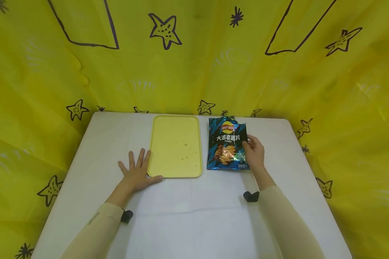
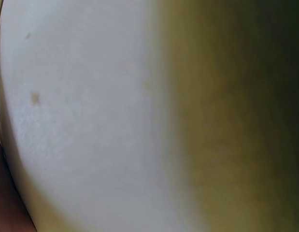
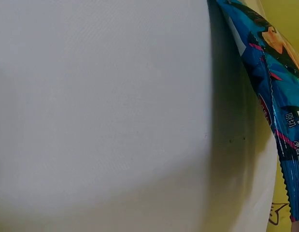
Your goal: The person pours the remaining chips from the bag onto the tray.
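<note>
My left hand (image 1: 137, 177), fingers spread and straight, rests at the near left corner of a yellow rectangular tray (image 1: 168, 144). Its thumb lies along the tray's near edge. To the right of the tray is a blue and black Lay's potato chip bag (image 1: 227, 145), front side toward me. My right hand (image 1: 255, 153) pinches the bag's right edge, thumb on the front and fingers behind. In the right wrist view the chip bag (image 3: 279, 92) shows at the right side, above the white surface. The left wrist view is mostly blurred.
A few small crumbs (image 1: 186, 145) lie on the tray. The white table (image 1: 181, 223) ends just behind the tray and bag. Yellow curtains (image 1: 194, 72) with star drawings surround the table at the back and sides.
</note>
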### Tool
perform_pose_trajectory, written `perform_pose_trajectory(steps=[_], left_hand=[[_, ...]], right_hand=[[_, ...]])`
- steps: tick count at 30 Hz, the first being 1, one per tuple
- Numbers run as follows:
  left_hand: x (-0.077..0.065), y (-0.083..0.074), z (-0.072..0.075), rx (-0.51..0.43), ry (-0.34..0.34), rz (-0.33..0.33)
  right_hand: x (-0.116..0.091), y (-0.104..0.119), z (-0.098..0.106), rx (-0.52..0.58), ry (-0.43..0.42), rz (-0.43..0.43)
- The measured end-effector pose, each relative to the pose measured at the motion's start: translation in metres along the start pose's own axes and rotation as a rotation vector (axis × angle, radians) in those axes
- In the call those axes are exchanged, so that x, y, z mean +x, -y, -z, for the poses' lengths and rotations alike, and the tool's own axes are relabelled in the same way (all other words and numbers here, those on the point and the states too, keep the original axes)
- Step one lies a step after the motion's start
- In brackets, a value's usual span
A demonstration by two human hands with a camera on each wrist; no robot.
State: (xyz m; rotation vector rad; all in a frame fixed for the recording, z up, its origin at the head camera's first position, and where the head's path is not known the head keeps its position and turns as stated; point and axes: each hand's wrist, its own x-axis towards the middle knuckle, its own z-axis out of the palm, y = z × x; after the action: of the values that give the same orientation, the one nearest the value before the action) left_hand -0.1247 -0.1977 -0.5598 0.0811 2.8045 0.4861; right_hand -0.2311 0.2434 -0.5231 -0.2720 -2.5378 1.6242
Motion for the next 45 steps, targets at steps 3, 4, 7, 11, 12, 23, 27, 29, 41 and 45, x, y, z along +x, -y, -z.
perform_pose_trajectory(steps=[3,4,7,11,12,23,27,29,41,45], left_hand=[[0.0,0.001,0.0,0.008,-0.002,-0.001],[0.0,0.002,0.001,0.01,-0.004,-0.003],[0.0,0.003,0.001,0.006,-0.008,-0.008],[0.001,0.004,0.002,0.002,-0.008,-0.008],[0.002,0.004,0.001,0.005,-0.008,-0.007],[0.001,0.002,0.003,0.009,-0.002,-0.006],[0.001,0.001,0.003,0.012,0.007,-0.008],[0.001,0.001,0.003,0.012,0.009,-0.006],[0.002,0.002,0.002,0.003,-0.002,-0.01],[0.002,0.002,0.002,0.008,0.0,-0.008]], right_hand=[[-0.004,0.008,0.001,0.02,-0.011,0.091],[-0.005,0.011,0.002,0.026,-0.013,0.118],[-0.009,0.022,0.002,0.048,-0.018,0.19],[-0.018,0.049,0.002,0.081,0.012,0.277],[-0.022,0.056,0.002,0.093,0.025,0.3],[-0.047,0.102,0.0,0.074,0.109,0.472],[-0.05,0.106,-0.001,0.069,0.11,0.491],[-0.052,0.108,-0.002,0.055,0.112,0.493],[-0.057,0.12,-0.002,0.015,0.153,0.585],[-0.058,0.125,-0.001,0.001,0.159,0.603]])
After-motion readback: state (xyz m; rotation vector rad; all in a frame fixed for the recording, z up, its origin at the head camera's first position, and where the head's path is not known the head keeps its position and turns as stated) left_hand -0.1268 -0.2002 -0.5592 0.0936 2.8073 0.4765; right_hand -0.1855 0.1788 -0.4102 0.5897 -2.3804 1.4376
